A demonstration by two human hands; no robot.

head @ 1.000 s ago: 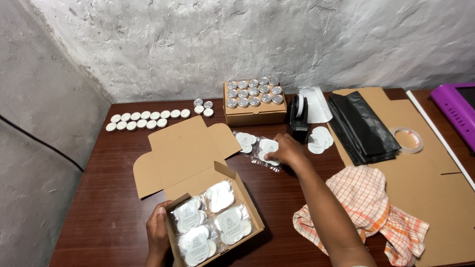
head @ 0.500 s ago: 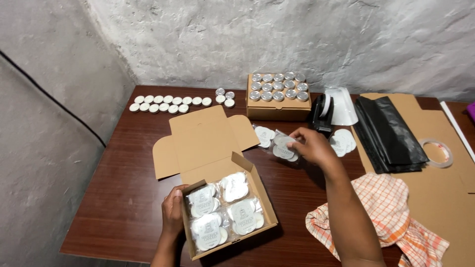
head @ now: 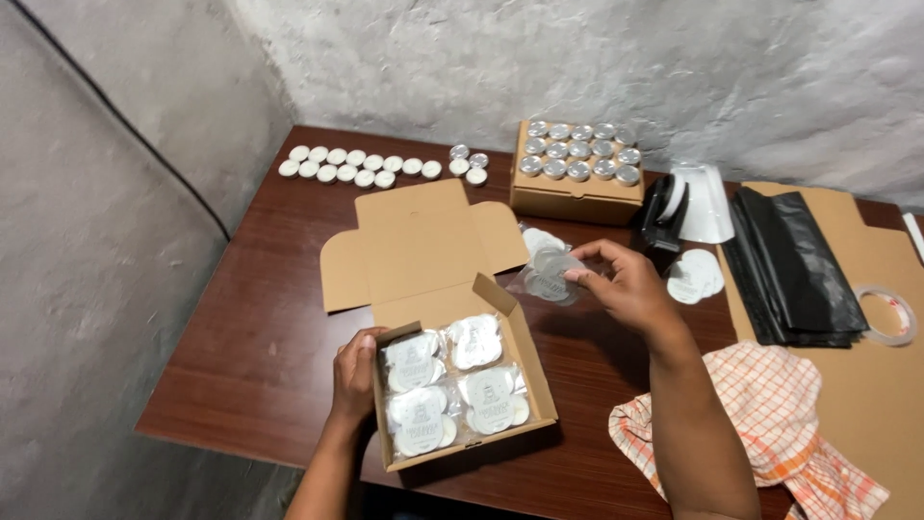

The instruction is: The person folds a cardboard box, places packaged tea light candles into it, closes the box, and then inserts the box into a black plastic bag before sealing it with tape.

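The left hand [head: 354, 377] grips the left wall of the open cardboard box [head: 534, 385], fingers curled over its edge, steadying it near the front of the counter [head: 260, 347]. The right hand [head: 626, 287] is closed in a pinch on a clear packet of white discs [head: 551, 273], holding it just above the counter, beside the box's raised lid flap and apart from the box itself. Inside the box lie four such packets [head: 452, 380], filling the bottom in two rows, so the visible layer looks complete; the packet in hand is not yet in. More white pieces [head: 695, 277] lie to the right of that hand, so some packing appears left. Further back stand a closed carton topped with silver-lidded tins [head: 579, 152], a row of white discs [head: 356, 166] along the far left edge, a dark tape dispenser [head: 664, 210], black bags [head: 799, 270] on flat cardboard, a roll of clear tape [head: 885, 314] and an orange checked cloth [head: 780, 414] at the near right. Compared with a second ago, the right hand has drawn back from the small heap near the lid and now carries the packet closer to the box, lifted from the counter rather than pressed among the others. The left hand has kept its place on the box wall, and the camera view has shifted leftward, showing more of the wall.
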